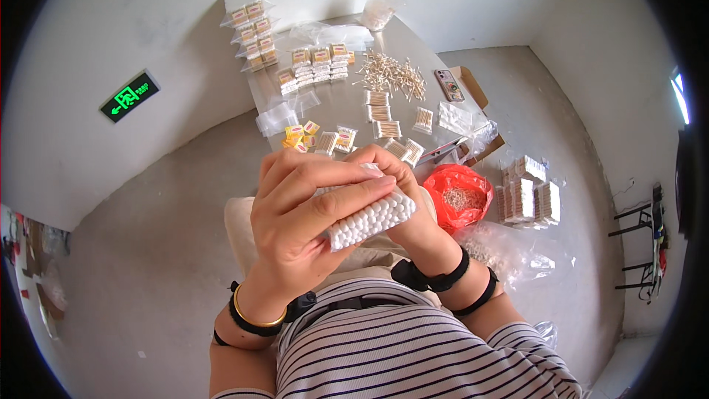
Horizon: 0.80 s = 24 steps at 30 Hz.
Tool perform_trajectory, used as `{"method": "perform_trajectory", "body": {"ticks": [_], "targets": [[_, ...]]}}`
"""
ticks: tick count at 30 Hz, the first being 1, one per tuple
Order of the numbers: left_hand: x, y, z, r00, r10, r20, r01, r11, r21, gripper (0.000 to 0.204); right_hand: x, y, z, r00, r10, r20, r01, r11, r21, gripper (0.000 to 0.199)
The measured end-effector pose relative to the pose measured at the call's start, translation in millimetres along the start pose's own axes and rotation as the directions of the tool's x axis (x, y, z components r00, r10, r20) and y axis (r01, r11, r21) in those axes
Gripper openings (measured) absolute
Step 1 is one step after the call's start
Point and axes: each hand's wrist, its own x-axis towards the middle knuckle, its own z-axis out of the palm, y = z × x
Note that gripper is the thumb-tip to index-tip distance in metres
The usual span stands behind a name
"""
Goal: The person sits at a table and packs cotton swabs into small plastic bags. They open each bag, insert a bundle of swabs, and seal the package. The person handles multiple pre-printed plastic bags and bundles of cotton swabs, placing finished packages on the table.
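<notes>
Evidently, the left hand is clamping its fingers around a pack of cotton swabs, while the right hand is meeting the far side, its fingertips hiding and its hold impossible to tell. The pack is hanging before the table's near edge, white tips facing the viewer. Uneven squeezing may be risking a bent pack or, if one end is lying open, spilling swabs; a slip could be sending it toward the floor. Yellow cards are lying by the table's near left corner, and labelled packs are standing toward its far left corner, their print proving too small to read; a green sign is showing a running figure and an arrow.
</notes>
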Motion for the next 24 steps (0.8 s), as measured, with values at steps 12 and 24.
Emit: {"method": "perform_trajectory", "body": {"ticks": [12,24], "targets": [[-2,1,-5,0.995,-0.092,-0.022,0.092,0.996,0.001,0.038,-3,-2,0,0.999,0.027,-0.045,-0.026,1.000,0.011,0.009],[-4,-20,33,0.829,-0.546,-0.120,0.438,0.767,-0.469,0.024,4,0,-7,0.934,-0.208,-0.292,0.171,0.974,-0.147,0.046]]}}
